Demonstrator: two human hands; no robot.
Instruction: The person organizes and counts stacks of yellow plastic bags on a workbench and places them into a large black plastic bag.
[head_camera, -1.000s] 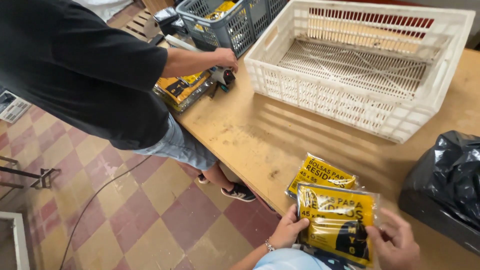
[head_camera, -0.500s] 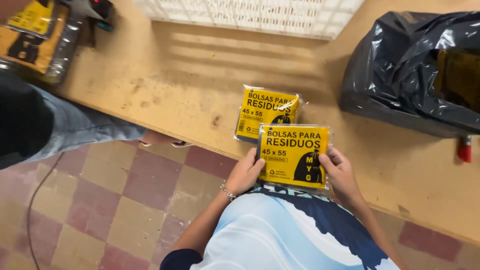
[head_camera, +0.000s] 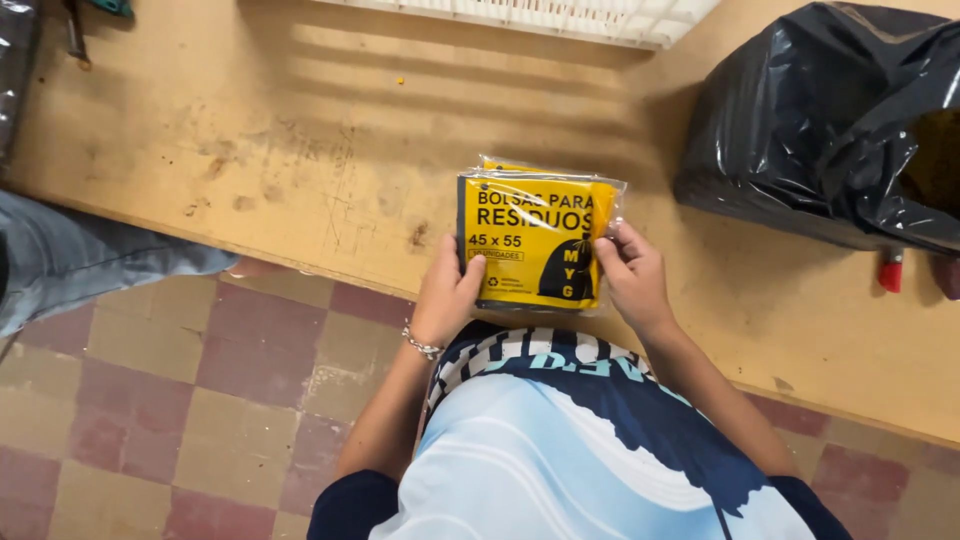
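I hold a flat yellow packet of rubbish bags in clear wrap (head_camera: 533, 241) upright in front of me with both hands. My left hand (head_camera: 447, 295) grips its lower left edge, thumb on the front. My right hand (head_camera: 631, 277) grips its right edge. Directly behind it, a second yellow packet (head_camera: 498, 165) lies on the wooden table (head_camera: 300, 150), only its top edge showing.
A bulging black plastic bag (head_camera: 835, 120) sits on the table at the right, with a small red object (head_camera: 891, 270) below it. A white plastic crate's rim (head_camera: 560, 18) shows at the top. Another person's jeans-clad leg (head_camera: 70, 260) stands at the left over the checkered floor.
The view has dropped and shifted; the packet in my hands now covers the second packet on the table. My hands keep the same grip.
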